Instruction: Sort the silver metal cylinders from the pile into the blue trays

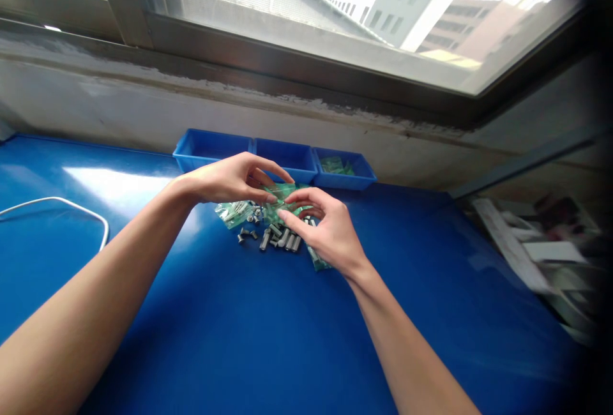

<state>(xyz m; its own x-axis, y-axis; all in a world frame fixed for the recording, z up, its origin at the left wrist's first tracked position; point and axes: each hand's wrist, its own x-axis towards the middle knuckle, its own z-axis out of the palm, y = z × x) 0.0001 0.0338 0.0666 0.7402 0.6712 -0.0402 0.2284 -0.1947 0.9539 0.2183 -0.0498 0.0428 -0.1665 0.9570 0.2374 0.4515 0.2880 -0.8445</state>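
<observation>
Between my two hands is a green-tinted clear plastic bag (272, 213), held above a small heap of metal parts. My left hand (234, 179) pinches the bag's upper left side between thumb and fingers. At its right side, my right hand (325, 223) grips the bag with thumb and fingertips. Below lie several metal cylinders (290, 241) and small screws (246, 234). Another green bag (234, 212) with metal parts in it lies to the left. Partly hidden under my right hand is a further green bag (318, 260).
Three joined blue bins stand along the wall: a left bin (211, 142), a middle bin (287, 153) and a right bin (366, 179) holding green bags (336, 165). A white cable (71, 201) lies on the blue table (230, 351). Boxes and papers (546, 252) sit at far right.
</observation>
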